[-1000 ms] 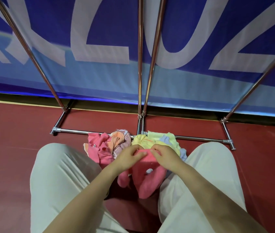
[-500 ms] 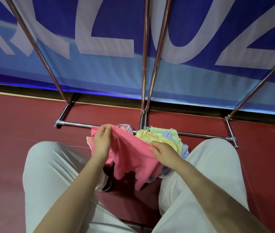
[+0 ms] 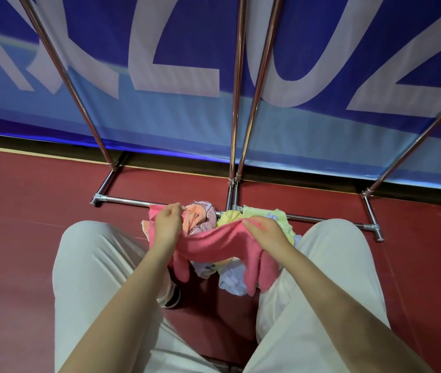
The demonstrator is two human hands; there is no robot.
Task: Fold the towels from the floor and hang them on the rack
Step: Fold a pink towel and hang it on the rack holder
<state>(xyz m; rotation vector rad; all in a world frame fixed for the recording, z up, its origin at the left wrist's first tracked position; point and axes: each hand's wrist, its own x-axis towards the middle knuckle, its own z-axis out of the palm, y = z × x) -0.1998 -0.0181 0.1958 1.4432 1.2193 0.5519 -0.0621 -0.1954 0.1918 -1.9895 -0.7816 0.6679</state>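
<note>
Floor (image 3: pixel 25 224): dark red, smooth, with a faint sheen; fills the lower half of the view on both sides.

Floor edge: a thin pale yellow line (image 3: pixel 187 172) runs along the far side of the red surface, with a dark strip (image 3: pixel 38 142) behind it.

Backdrop: 1 large banner (image 3: pixel 181 125) across the whole back, deep blue above and light blue below. Oversized pale letters (image 3: pixel 176 63) cross it, cut off by the top edge; the word cannot be read.

Light: a narrow bright blue-violet glow (image 3: pixel 52 137) along the banner's bottom edge. General lighting even, soft, with no hard shadows on the floor.
</note>
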